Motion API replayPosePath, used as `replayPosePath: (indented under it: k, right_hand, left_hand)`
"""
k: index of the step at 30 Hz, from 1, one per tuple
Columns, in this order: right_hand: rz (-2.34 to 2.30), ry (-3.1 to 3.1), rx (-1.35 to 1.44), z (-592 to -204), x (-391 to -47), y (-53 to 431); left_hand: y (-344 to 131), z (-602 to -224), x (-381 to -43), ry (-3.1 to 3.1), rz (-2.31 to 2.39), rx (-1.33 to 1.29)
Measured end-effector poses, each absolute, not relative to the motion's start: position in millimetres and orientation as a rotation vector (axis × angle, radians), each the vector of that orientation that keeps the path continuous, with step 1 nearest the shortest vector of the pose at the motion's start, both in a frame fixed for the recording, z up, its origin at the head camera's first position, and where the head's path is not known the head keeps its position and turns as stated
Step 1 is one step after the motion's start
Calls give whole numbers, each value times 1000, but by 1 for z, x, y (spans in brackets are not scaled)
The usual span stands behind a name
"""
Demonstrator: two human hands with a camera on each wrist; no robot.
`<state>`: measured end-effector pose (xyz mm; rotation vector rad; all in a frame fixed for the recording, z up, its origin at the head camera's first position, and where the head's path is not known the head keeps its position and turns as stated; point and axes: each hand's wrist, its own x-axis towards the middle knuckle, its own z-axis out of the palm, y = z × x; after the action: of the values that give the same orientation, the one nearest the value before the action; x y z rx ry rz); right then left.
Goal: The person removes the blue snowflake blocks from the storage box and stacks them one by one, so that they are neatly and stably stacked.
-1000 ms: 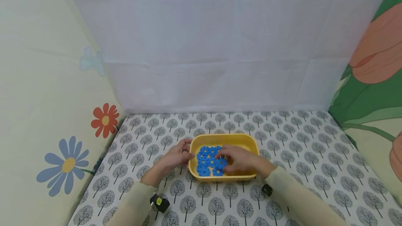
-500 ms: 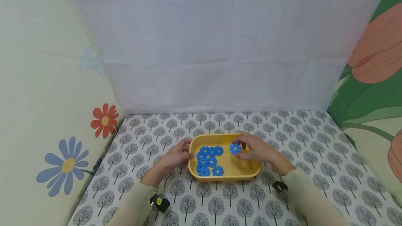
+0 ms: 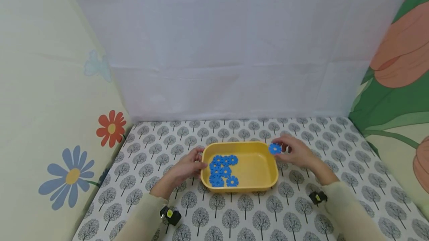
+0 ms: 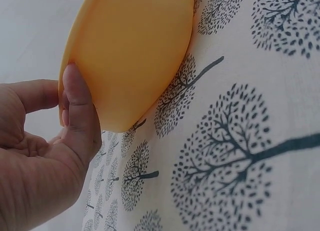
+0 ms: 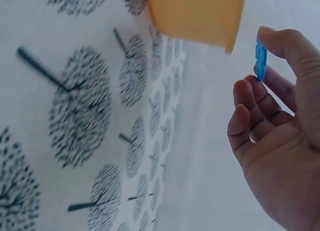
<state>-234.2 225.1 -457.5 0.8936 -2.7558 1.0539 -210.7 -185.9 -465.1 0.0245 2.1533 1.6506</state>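
A yellow plastic tray (image 3: pixel 256 168) stands on the tree-print cloth. My left hand (image 3: pixel 186 165) grips its left rim, thumb on one side of the wall and fingers on the other, as the left wrist view also shows. Several blue flower-shaped plastic discs (image 3: pixel 216 171) lie in the tray's left half. One more blue flower disc (image 3: pixel 275 148) is pinched edge-on between thumb and fingertips of my right hand (image 3: pixel 296 153), just past the tray's back right corner. In the right wrist view this disc (image 5: pixel 260 58) is raised off the cloth beside the tray wall.
The white cloth with grey tree prints (image 3: pixel 231 218) covers the table. A white sheet (image 3: pixel 201 54) hangs along the back. Flower-painted panels stand at left (image 3: pixel 40 103) and right (image 3: pixel 402 121). Small black wrist cameras (image 3: pixel 171 215) sit at both sleeves.
My right hand has lifted one blue flower disc from the group and carried it rightward, over the tray and past its right rim. The left hand has stayed on the tray.
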Motion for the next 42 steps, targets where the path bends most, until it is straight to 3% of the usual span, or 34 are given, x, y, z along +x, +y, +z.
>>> replayPosePath:
  k: [20,42]
  right_hand:
    - [1112,-2987,589,-489,-244,263]
    - [958,-3108,610,-497,-247,268]
  left_hand:
    - [-188,-467,-212,2139,1659,18]
    - [-187,-467,-212,2107,1679,16]
